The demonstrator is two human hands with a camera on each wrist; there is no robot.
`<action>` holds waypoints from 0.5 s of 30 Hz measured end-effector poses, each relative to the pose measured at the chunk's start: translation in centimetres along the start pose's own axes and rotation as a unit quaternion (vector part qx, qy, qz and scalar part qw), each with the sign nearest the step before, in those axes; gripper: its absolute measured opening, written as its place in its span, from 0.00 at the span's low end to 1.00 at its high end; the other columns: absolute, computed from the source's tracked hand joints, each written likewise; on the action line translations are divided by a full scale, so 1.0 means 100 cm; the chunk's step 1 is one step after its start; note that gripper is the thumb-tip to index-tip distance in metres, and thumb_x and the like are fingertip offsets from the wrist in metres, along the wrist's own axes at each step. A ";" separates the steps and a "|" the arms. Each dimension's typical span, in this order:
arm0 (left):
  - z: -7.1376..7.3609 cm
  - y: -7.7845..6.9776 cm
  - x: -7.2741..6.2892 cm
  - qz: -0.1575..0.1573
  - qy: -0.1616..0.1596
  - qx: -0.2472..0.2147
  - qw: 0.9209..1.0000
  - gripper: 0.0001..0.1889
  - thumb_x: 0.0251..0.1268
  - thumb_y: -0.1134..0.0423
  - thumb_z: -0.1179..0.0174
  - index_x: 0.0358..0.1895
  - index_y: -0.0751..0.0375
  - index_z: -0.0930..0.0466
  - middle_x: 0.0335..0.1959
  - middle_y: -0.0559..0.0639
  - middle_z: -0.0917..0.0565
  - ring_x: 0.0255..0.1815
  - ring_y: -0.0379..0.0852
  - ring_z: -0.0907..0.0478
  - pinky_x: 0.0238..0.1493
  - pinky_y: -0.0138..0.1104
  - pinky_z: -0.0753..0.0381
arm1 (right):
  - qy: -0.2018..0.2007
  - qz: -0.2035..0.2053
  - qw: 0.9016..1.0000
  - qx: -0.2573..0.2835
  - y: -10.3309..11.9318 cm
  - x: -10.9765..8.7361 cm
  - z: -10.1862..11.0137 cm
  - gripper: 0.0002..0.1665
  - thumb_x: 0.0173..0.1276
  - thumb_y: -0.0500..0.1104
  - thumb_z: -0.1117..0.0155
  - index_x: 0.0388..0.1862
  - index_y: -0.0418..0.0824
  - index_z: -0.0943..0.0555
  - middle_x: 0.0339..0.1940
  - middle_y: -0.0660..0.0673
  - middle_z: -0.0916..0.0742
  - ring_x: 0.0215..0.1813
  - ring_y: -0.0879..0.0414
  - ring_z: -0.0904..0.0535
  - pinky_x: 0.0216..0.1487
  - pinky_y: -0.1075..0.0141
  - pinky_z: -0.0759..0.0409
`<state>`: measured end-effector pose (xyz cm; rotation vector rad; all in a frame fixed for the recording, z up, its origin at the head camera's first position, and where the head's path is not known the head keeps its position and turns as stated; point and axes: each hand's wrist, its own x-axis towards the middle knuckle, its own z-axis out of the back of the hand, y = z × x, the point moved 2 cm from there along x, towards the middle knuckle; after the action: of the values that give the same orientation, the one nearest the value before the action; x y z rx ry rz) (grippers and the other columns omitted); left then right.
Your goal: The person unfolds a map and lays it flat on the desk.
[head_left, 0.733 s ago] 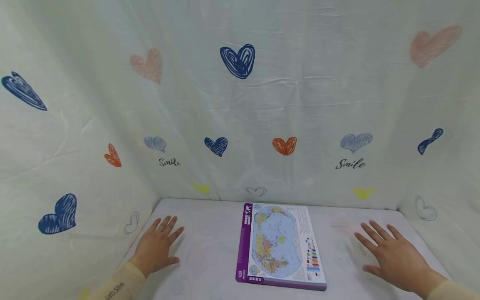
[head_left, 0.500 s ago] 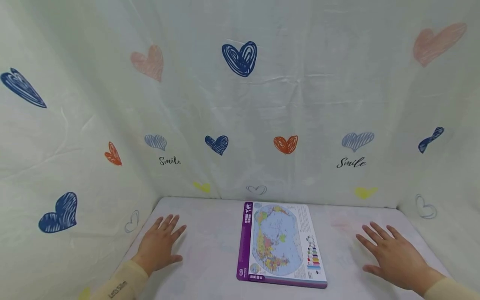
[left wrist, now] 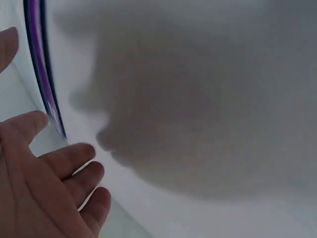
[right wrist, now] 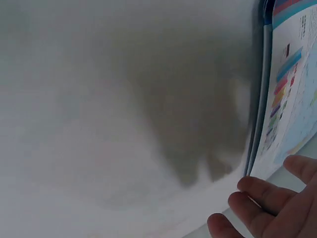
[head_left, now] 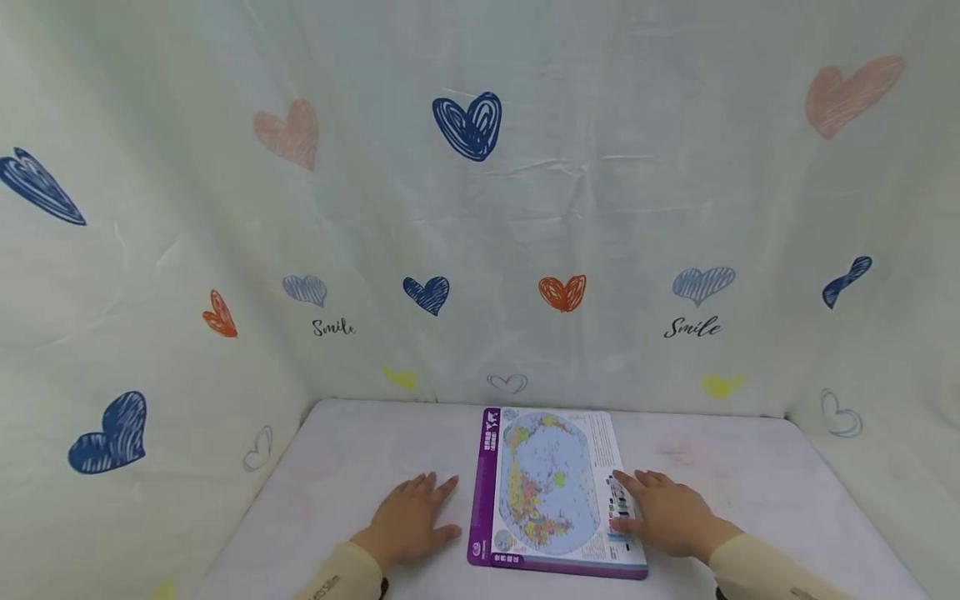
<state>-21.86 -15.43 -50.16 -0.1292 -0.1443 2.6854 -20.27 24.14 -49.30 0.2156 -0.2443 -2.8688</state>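
Note:
A flat rectangular world map board with a purple border lies on the table, its layered edge showing some thickness. Just off its left side is my left hand, fingers spread and palm down, with a small gap between. The fingers of my right hand reach over the board's right margin, by the colour legend; whether they touch it I cannot tell. In the left wrist view the board's purple edge runs beside the thumb side of the left hand. Loosely bent right-hand fingers hover by the board's edge in the right wrist view.
The table has a whitish cover. A pale curtain printed with hearts and "Smile" hangs behind it and along both sides. Hand shadows darken the cover in both wrist views.
Both hands have moved inward from the table's sides, the left to the right and the right to the left, up to the map board. The board stays in place; the head view shifts slightly.

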 end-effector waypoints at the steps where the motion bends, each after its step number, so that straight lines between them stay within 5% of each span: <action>1: -0.005 -0.008 0.003 -0.005 0.002 -0.011 1.000 0.39 0.63 0.35 0.42 0.73 0.53 0.31 0.67 0.66 0.28 0.67 0.64 0.31 0.66 0.55 0.35 | 0.002 -0.001 1.000 0.012 0.004 0.002 -0.004 0.50 0.58 0.71 0.35 0.70 0.40 0.27 0.63 0.30 0.22 0.64 0.30 0.29 0.55 0.34 0.29; 5: -0.014 -0.033 0.014 -0.016 0.003 -0.046 0.999 0.38 0.63 0.36 0.41 0.72 0.53 0.30 0.66 0.63 0.26 0.65 0.62 0.29 0.64 0.54 0.32 | -0.007 0.002 0.999 0.044 0.016 0.005 -0.017 0.50 0.54 0.66 0.27 0.69 0.39 0.27 0.61 0.26 0.22 0.62 0.28 0.28 0.47 0.34 0.24; 9: -0.016 -0.043 0.022 -0.010 -0.005 -0.099 0.995 0.35 0.64 0.42 0.38 0.70 0.58 0.28 0.65 0.61 0.24 0.65 0.62 0.28 0.63 0.55 0.31 | -0.034 -0.010 0.998 0.061 0.020 0.004 -0.024 0.50 0.49 0.58 0.20 0.68 0.38 0.26 0.62 0.26 0.24 0.61 0.28 0.27 0.47 0.34 0.24; 12: -0.013 -0.042 0.027 0.006 -0.015 -0.171 0.985 0.33 0.63 0.49 0.34 0.67 0.65 0.26 0.63 0.63 0.23 0.64 0.63 0.28 0.63 0.55 0.32 | -0.059 -0.030 0.993 0.098 0.020 0.006 -0.025 0.48 0.48 0.50 0.18 0.68 0.38 0.27 0.62 0.27 0.25 0.57 0.32 0.24 0.51 0.38 0.23; 15: -0.010 -0.039 0.031 0.023 -0.029 -0.254 0.966 0.31 0.60 0.59 0.30 0.64 0.71 0.26 0.57 0.65 0.22 0.53 0.61 0.22 0.55 0.50 0.24 | -0.078 -0.056 0.980 0.175 0.020 0.010 -0.023 0.45 0.49 0.39 0.19 0.67 0.36 0.26 0.55 0.32 0.22 0.47 0.42 0.20 0.49 0.48 0.20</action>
<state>-22.89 -10.51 -50.85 -0.2120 -0.8572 2.6370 -20.40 21.67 -51.28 0.0689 -0.7937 -2.9355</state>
